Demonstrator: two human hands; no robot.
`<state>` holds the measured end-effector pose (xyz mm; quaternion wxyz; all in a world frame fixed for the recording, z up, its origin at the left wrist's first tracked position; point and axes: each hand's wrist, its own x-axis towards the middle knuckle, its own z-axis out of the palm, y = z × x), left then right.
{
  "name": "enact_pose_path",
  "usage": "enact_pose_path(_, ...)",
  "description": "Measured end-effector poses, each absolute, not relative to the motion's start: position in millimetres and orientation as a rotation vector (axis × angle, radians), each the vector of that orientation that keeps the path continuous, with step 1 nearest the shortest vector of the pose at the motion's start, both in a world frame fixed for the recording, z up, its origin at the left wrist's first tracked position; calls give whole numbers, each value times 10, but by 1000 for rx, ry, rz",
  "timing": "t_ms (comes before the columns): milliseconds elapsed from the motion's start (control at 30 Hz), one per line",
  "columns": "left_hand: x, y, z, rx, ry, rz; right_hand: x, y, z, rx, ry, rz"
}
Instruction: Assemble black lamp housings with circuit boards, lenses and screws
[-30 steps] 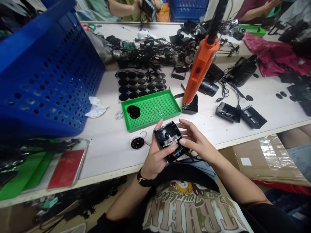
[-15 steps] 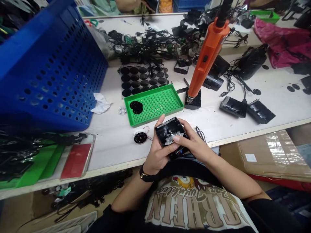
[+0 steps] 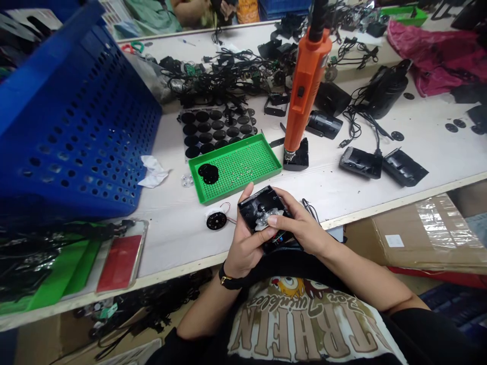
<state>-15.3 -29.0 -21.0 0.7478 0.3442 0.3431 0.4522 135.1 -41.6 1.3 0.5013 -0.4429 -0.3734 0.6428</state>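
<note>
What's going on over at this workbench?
A person's left hand and right hand hold an open black housing between them near the edge of a pale bench. The right hand's thumb is on a clear plastic piece inside it. A round part lies on the bench to the left, and beyond is a green tray with black discs in it. Right of the tray is an orange tool, upright.

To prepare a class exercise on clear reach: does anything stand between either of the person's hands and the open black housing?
Nothing visible blocks either hand: the left hand and right hand both hold the black housing. Only the clear piece inside lies under the right thumb.
</note>
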Motion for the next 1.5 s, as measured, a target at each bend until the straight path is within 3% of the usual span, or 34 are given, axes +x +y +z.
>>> enact_pose_path(367,-153,-215,-208,683,867,898,1666,-508,15,-1147,-1081,1589)
enact_pose_path(467,-173,-157,-189,644,901,964,2013,-568,58,-1397,-1277,1211)
enact_pose_path(600,-207,-88,-163,575,902,1022,2687,-558,-63,-1921,-1385,324)
enact_pose_path(700,-227,-59,-166,560,907,1051,3185,-409,-165,-2114,-1396,56)
enact_pose_path(933,-251,-70,-165,544,894,1055,3689,744,-66,-2119,-1570,106)
enact_pose_path(1133,-242,-176,-154,554,882,1117,3727,1565,-32,-2324,-1645,339)
enact_pose_path(1333,-196,-198,-170,497,793,1180,3623,1409,94,-2450,-1678,355)
enact_pose_path(1500,-159,-171,-146,422,672,1200,3590,472,468,-2523,-1540,2)
